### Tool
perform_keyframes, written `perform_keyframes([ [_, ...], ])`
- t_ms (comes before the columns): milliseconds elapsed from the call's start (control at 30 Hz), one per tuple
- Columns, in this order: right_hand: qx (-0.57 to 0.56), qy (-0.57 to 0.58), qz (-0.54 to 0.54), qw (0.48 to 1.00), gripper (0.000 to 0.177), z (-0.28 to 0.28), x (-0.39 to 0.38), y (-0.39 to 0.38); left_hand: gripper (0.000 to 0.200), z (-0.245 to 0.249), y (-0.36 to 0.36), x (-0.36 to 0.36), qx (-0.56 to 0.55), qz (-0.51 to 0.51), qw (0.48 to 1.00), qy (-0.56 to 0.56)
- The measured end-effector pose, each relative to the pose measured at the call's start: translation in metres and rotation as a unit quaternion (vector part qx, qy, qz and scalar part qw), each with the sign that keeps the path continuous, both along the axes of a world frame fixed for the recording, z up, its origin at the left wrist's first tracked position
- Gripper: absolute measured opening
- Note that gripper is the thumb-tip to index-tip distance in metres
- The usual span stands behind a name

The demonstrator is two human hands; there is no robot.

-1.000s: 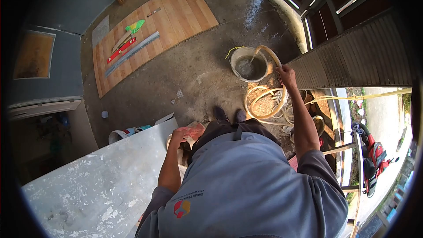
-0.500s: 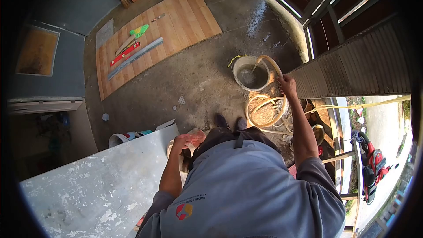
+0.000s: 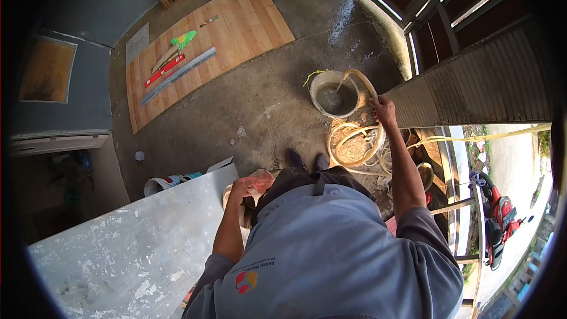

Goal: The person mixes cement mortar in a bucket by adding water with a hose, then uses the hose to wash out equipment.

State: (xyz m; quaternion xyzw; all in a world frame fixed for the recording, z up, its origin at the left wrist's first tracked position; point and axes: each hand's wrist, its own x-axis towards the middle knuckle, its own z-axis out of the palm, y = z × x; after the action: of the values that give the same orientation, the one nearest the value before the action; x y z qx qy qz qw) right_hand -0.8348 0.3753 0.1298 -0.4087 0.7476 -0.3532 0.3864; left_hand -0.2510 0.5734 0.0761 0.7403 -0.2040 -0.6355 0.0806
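Observation:
My right hand [image 3: 385, 110] is closed around a yellowish hose [image 3: 363, 80], a little back from its end. The hose bends over a grey bucket [image 3: 319, 104], and water runs from its mouth into the water [image 3: 336, 99] inside. Loops of the same hose [image 3: 373, 156] lie on the floor below that hand. My left hand [image 3: 239, 189] is low at my side, against a pinkish-red, crumpled-looking thing [image 3: 260, 181] beside a pale sack-like bundle [image 3: 228, 196]. Its fingers are not clear enough to show whether they grip it.
A wood-patterned sheet [image 3: 248, 23] on the floor carries a red spirit level [image 3: 165, 71], a long metal straightedge [image 3: 180, 77] and a green cloth-like item [image 3: 183, 39]. A scuffed grey panel [image 3: 130, 248] stands at left. A slatted gate [image 3: 460, 88] is on the right.
The view has shifted slightly. The hose mouth has moved a little higher over the bucket, and the falling water shows below it. My left hand has stayed in about the same place.

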Motion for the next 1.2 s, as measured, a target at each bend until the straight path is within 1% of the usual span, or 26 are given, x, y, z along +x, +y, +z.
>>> perform_keyframes([
  [100, -0.004, 0.007, 0.01, 1.0, 0.031, -0.005, -0.003, 0.0, 0.037, 0.001, 0.001, 0.001, 0.0, 0.001, 1.0, 0.011],
  [167, 0.028, -0.013, 0.005, 0.999, 0.03, 0.012, 0.002, 0.002, 0.038, -0.004, 0.003, 0.003, 0.004, 0.002, 1.0, 0.011],
  [233, 0.014, -0.015, 0.003, 1.0, 0.033, 0.012, 0.002, 0.002, 0.039, -0.009, 0.005, 0.005, 0.007, -0.002, 1.0, 0.013],
  [333, 0.017, -0.01, -0.003, 1.0, 0.032, 0.02, 0.007, 0.004, 0.038, -0.01, 0.008, 0.006, 0.01, -0.004, 1.0, 0.004],
  [500, 0.031, -0.013, -0.005, 0.999, 0.032, 0.017, 0.008, 0.005, 0.037, -0.013, 0.012, 0.008, 0.011, -0.009, 1.0, 0.012],
  [533, 0.044, -0.015, 0.002, 0.999, 0.029, 0.016, 0.008, 0.006, 0.037, -0.014, 0.013, 0.009, 0.012, -0.01, 1.0, 0.013],
  [633, 0.052, -0.008, 0.007, 0.999, 0.029, 0.011, 0.007, 0.007, 0.034, -0.002, 0.01, 0.005, 0.009, 0.005, 1.0, 0.005],
  [1033, 0.049, -0.001, 0.004, 0.999, 0.03, 0.014, 0.011, 0.006, 0.04, -0.007, 0.008, 0.012, 0.012, 0.015, 1.0, 0.018],
  [1133, 0.048, 0.001, 0.012, 0.999, 0.03, 0.014, 0.012, 0.006, 0.041, -0.007, 0.008, 0.012, 0.011, 0.002, 1.0, 0.008],
  [1200, 0.048, 0.01, 0.018, 0.999, 0.03, 0.01, 0.011, 0.005, 0.038, -0.004, 0.005, 0.012, 0.008, -0.008, 1.0, 0.009],
])
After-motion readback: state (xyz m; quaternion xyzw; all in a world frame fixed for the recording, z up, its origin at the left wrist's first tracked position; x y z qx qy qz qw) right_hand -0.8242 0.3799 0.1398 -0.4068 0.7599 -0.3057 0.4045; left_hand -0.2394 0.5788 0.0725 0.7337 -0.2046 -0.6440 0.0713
